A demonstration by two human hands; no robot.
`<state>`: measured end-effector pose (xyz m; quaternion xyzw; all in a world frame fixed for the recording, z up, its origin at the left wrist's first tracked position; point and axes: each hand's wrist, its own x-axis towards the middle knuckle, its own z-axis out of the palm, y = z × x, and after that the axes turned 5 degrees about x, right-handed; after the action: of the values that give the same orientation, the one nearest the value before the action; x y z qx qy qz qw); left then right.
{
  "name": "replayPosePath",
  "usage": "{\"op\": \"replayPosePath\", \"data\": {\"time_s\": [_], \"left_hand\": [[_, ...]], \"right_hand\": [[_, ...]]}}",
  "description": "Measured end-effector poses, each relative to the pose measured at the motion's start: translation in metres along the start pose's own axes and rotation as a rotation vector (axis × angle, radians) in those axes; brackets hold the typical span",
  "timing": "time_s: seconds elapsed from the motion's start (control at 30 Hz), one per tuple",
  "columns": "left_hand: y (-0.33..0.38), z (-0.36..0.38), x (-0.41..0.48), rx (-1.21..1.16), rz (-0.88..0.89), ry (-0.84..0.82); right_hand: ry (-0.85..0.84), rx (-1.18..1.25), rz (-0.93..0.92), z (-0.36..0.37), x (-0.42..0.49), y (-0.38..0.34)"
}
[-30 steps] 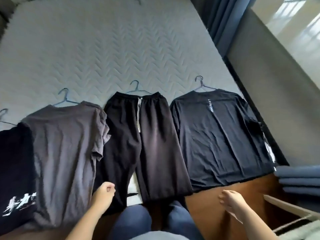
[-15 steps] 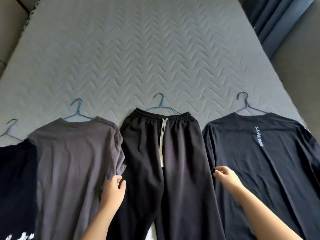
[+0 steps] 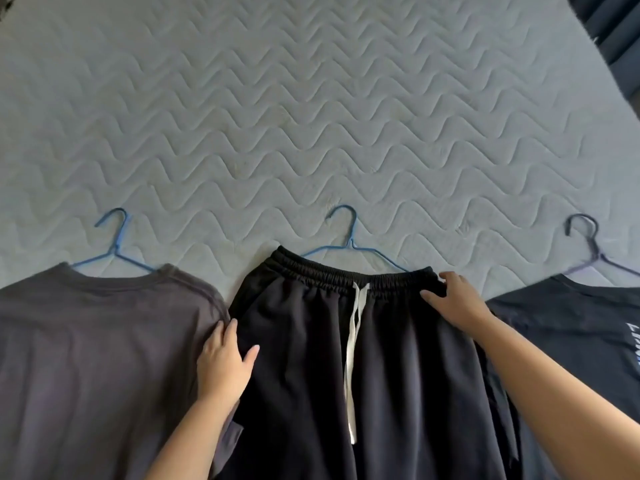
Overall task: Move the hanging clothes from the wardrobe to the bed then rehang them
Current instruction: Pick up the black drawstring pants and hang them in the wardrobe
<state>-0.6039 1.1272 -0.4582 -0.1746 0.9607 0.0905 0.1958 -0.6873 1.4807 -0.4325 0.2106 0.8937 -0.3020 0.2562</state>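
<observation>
The right hand lies spread on the right end of the waistband of the black trousers, fingers fairly straight and pressing on the cloth, with nothing closed in them. The left hand rests flat at the trousers' left edge, lower down, thumb spread onto the black cloth and fingers lying along the seam beside the grey T-shirt; it holds nothing either.

The trousers lie flat on the bed, in the middle of 3 garments, on a blue hanger whose hook points up the mattress. A white drawstring trails down the front. The T-shirt on the left has its own hanger; a dark top on the right sits on a dark hanger.

The trousers look soft, limp and light, so lifting by the cloth would likely let them sag and slide off the thin wire. The hook or neck of the blue hanger seems the safest hold, with 1 hand steadying the elastic waistband, which is the firmest part of the cloth.
</observation>
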Motion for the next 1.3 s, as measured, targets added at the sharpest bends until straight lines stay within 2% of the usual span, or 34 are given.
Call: {"op": "replayPosePath", "data": {"time_s": [0.1, 0.2, 0.37, 0.47, 0.57, 0.7, 0.83, 0.93, 1.07, 1.17, 1.3], "left_hand": [[-0.006, 0.014, 0.002, -0.028, -0.02, 0.011], [-0.005, 0.018, 0.001, -0.037, -0.024, 0.059], [-0.003, -0.006, 0.004, -0.113, -0.053, -0.097], [0.0, -0.031, -0.006, -0.273, -0.028, -0.09], [0.012, -0.062, -0.027, -0.369, 0.057, 0.029], [0.033, -0.112, -0.051, -0.359, 0.201, 0.133], [0.05, -0.16, -0.083, -0.194, 0.389, 0.13], [0.058, -0.187, -0.125, -0.257, 0.374, 0.047], [0.058, -0.198, -0.199, -0.34, 0.309, 0.065], [0.052, -0.195, -0.256, -0.411, 0.244, 0.135], [0.055, -0.19, -0.327, -0.381, 0.237, 0.237]], "right_hand": [[-0.006, -0.021, 0.057, 0.013, 0.012, -0.006], [-0.03, 0.104, 0.105, 0.018, 0.016, -0.008], [0.015, 0.425, 0.111, 0.006, -0.006, -0.013], [0.017, 0.523, 0.077, -0.013, -0.035, -0.018], [0.039, 0.526, 0.032, -0.036, -0.072, -0.021], [0.049, 0.506, -0.05, -0.07, -0.126, -0.021], [0.023, 0.543, -0.137, -0.103, -0.181, -0.017], [0.027, 0.581, -0.178, -0.125, -0.219, -0.004], [0.021, 0.49, -0.271, -0.144, -0.27, 0.014], [0.057, 0.256, -0.383, -0.149, -0.306, 0.03], [0.119, 0.029, -0.396, -0.155, -0.351, 0.053]]}}
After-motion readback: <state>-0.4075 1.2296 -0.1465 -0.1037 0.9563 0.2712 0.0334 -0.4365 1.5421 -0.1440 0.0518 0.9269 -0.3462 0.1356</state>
